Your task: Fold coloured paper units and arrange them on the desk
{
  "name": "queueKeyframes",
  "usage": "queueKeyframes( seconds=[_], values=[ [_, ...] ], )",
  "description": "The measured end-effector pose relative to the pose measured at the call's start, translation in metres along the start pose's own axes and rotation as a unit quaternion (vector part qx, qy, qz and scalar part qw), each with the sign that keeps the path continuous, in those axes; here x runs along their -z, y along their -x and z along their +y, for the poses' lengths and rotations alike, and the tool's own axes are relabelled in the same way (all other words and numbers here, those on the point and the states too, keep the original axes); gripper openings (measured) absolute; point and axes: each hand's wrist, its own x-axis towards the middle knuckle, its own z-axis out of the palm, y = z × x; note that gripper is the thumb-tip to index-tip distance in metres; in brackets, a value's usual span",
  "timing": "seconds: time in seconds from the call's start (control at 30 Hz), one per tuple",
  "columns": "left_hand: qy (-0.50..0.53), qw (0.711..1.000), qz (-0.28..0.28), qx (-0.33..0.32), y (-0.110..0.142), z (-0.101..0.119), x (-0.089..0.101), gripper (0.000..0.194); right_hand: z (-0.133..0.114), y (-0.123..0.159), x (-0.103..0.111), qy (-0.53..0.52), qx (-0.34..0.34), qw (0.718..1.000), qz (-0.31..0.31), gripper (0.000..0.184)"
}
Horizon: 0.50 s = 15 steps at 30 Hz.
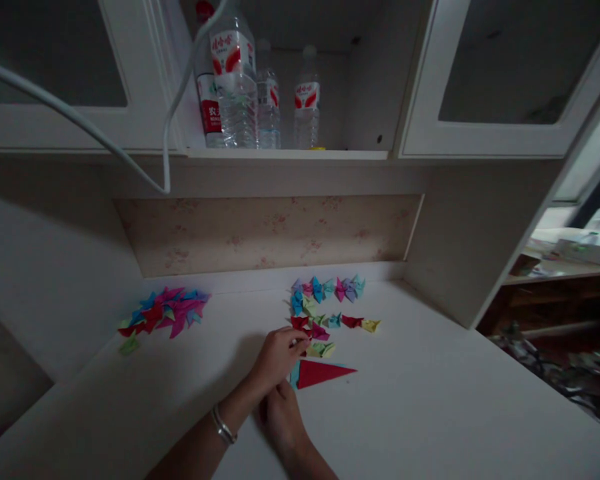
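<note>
My left hand [280, 352], with a silver bangle on the wrist, reaches to the left end of the rows of small folded-paper cranes [334, 320]. Its thumb and fingertips are pinched together beside a red and a magenta crane [320, 332]; what lies between them is too small to make out. Just below it, my right hand [283, 410] rests on the table with curled fingers, and anything inside is hidden. Right of both hands lies a flat, pointed red paper piece [324, 374] with light blue paper [295, 375] at its wide end. A pale green crane [321, 349] sits above it.
A heap of coloured folded paper [173, 310] lies at the back left of the white table [405, 413]. Overhead, a cabinet shelf [290, 155] holds several plastic bottles [237, 87]. A white cable [80, 123] hangs at upper left. Side panels bound the table.
</note>
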Motion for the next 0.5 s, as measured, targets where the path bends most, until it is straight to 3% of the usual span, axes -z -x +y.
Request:
queueKeyframes(
  seconds=[0.1, 0.27, 0.5],
  values=[
    [-0.101, 0.993, -0.051, -0.023, -0.027, 0.009, -0.022, 0.024, -0.010, 0.005, -0.001, 0.012, 0.018, 1.000, -0.005, 0.024],
    [-0.160, 0.984, -0.074, -0.017, -0.061, 0.010, -0.050, 0.023, -0.034, 0.011, -0.004, 0.014, 0.043, 0.998, -0.036, 0.029],
    [-0.239, 0.965, -0.106, -0.005, -0.081, 0.008, -0.075, 0.023, -0.026, 0.002, 0.009, 0.065, 0.107, 0.991, -0.049, 0.028]
  ],
)
